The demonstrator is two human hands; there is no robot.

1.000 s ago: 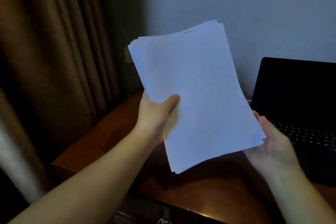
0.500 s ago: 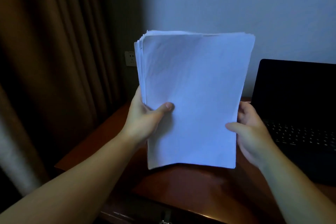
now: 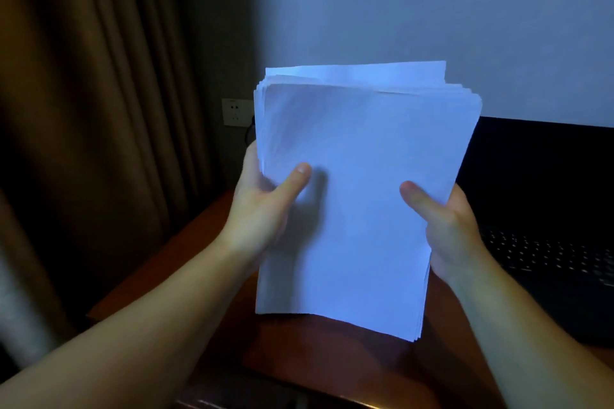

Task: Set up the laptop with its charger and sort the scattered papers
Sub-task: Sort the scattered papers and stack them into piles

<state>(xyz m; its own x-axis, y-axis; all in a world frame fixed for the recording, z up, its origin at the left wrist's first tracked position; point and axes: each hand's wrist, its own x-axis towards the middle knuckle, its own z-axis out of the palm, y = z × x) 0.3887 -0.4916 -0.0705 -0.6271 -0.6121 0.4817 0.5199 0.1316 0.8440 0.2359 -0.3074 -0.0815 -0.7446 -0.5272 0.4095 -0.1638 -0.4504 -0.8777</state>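
Note:
A stack of white papers (image 3: 358,183) stands nearly upright above the wooden desk (image 3: 319,352), its top edges uneven. My left hand (image 3: 262,209) grips its left edge, thumb across the front sheet. My right hand (image 3: 445,226) grips the right edge, thumb on the front. An open black laptop (image 3: 545,209) sits at the right with a dark screen, partly behind the papers. No charger brick shows; a thin dark cable hangs by the wall socket (image 3: 236,112).
Brown curtains (image 3: 99,109) hang close along the left side of the desk. A pale wall (image 3: 398,3) stands behind. The desk's front edge runs along the bottom of the view.
The stack has turned from tilted to nearly upright and lowered toward the desk. My right hand has moved from beneath the corner to gripping the right edge.

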